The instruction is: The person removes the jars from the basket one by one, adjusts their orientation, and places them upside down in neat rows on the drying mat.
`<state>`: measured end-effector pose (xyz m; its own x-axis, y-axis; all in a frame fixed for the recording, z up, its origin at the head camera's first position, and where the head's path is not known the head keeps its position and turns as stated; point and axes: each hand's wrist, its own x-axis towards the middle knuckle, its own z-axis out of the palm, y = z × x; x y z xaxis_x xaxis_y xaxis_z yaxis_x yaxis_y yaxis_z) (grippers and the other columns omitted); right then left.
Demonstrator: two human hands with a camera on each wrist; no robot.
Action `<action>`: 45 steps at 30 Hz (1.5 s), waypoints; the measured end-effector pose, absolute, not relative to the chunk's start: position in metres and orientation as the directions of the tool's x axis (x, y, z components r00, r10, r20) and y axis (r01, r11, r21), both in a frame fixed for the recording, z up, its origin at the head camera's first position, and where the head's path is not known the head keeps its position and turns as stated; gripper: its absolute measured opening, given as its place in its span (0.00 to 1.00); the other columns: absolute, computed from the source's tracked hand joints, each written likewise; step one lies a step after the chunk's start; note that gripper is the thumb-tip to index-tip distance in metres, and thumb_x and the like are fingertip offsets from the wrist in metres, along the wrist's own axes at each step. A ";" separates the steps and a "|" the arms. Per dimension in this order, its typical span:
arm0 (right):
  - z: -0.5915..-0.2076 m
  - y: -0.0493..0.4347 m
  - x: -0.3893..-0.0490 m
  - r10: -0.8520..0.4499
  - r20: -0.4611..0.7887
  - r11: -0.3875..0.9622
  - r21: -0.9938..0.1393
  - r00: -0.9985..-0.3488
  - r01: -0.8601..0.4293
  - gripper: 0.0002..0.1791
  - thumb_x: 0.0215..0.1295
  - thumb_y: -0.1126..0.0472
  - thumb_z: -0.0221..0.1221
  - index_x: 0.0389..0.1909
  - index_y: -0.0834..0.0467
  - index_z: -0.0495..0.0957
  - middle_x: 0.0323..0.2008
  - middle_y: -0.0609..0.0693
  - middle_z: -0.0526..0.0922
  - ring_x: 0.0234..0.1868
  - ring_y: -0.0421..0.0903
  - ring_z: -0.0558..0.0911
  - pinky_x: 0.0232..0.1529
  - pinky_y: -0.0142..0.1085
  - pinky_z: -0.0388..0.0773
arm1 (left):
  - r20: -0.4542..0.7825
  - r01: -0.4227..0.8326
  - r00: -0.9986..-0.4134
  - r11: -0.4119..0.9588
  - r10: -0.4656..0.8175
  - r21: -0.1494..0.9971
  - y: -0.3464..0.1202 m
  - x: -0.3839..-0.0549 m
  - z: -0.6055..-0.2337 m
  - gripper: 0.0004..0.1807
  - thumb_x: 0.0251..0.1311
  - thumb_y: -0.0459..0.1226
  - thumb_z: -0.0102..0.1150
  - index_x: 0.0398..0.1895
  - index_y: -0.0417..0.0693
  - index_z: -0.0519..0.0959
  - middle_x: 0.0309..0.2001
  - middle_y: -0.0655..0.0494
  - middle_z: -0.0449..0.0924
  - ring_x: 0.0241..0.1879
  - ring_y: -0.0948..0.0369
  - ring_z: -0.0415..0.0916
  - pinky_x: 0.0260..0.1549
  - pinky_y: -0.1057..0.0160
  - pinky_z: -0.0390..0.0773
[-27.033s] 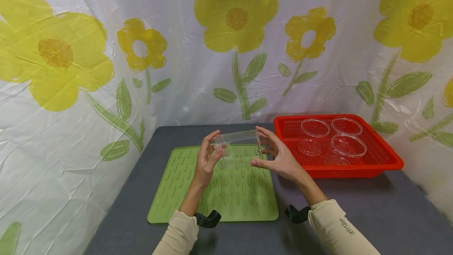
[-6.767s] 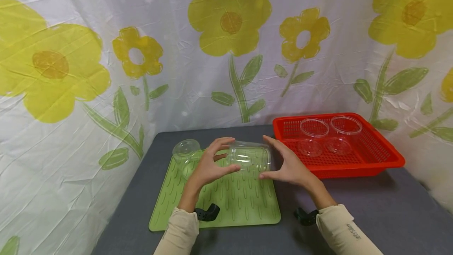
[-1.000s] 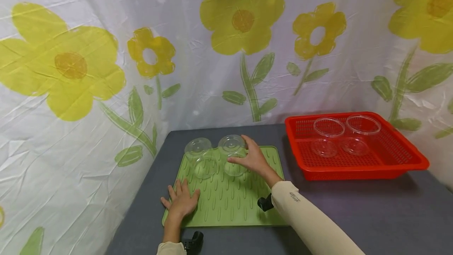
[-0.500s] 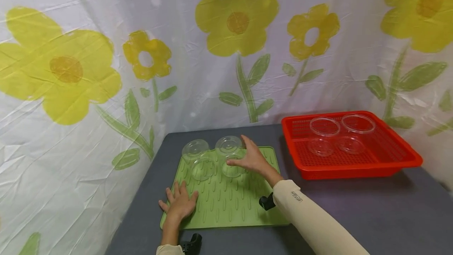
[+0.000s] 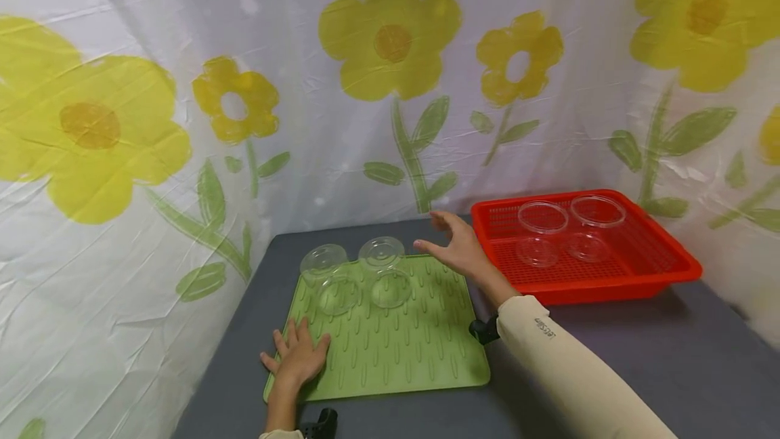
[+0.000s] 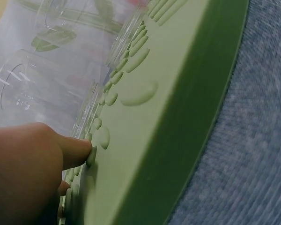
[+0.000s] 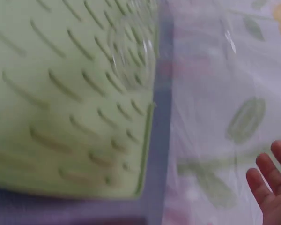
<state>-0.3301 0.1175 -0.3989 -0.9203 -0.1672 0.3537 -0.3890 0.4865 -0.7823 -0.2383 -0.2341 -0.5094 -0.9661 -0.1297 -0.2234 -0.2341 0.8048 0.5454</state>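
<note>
Your left hand (image 5: pixel 298 358) rests on the mat (image 5: pixel 402 351), at its near-left part, fingers fanned apart; the left wrist view has the thumb (image 6: pixel 75 151) down on the ridges. Your right hand (image 5: pixel 460 249) is in the air by the mat's far-right corner, between the right mat cup (image 5: pixel 388 275) and the red basket (image 5: pixel 585 293); thumb and fingers are apart, curved, with a gap between thumb tip and cup. The left mat cup (image 5: pixel 332 281) stands just beside the right one, a narrow gap between them. Both are clear, mouth down, bases up, on the far-left half of the mat; the left wrist view has their rims on the ridges. Your left hand is nearer the left mat cup, on your side of it. Basket sits on the dark table (image 5: pixel 609 351) to the right of the mat, well apart from the left hand. It holds two more clear cups, mouth up: the left basket cup (image 5: pixel 541 232) and the right basket cup (image 5: pixel 596 229), side by side, toward the back. Flowered cloth (image 5: pixel 463 141) hangs behind the table. Right wrist view is blurred; spread fingertips show at its lower right.
</note>
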 end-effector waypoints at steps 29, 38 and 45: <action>-0.386 0.253 -0.330 0.175 0.401 0.501 -0.822 -0.899 -0.269 0.36 0.69 0.45 0.64 0.70 0.62 0.71 0.68 0.63 0.75 0.69 0.62 0.72 0.67 0.60 0.71 | -0.220 -0.232 -0.967 0.803 -0.129 0.549 -0.232 -0.238 -0.510 0.46 0.76 0.56 0.44 0.82 0.36 0.42 0.80 0.31 0.23 0.75 0.29 0.12 0.60 0.22 0.09; -0.385 0.270 -0.338 0.217 0.388 0.553 -0.805 -0.896 -0.215 0.38 0.67 0.45 0.65 0.70 0.64 0.70 0.68 0.65 0.74 0.70 0.63 0.71 0.68 0.60 0.70 | -0.208 -0.231 -0.969 0.805 -0.136 0.547 -0.237 -0.239 -0.514 0.49 0.74 0.60 0.44 0.82 0.36 0.43 0.80 0.31 0.24 0.76 0.29 0.12 0.60 0.22 0.08; -0.387 0.286 -0.347 0.231 0.346 0.631 -0.765 -0.909 -0.131 0.43 0.66 0.43 0.66 0.72 0.66 0.66 0.70 0.69 0.69 0.70 0.68 0.63 0.70 0.62 0.63 | -0.214 -0.221 -0.970 0.792 -0.117 0.570 -0.241 -0.242 -0.521 0.50 0.73 0.60 0.44 0.82 0.38 0.40 0.80 0.33 0.21 0.75 0.31 0.09 0.58 0.25 0.04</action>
<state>-0.3465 0.2862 -0.3867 -0.9093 0.2313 0.3460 -0.1307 0.6307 -0.7649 -0.2420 -0.2405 -0.5208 -0.9698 -0.1171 -0.2138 -0.2212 0.7916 0.5696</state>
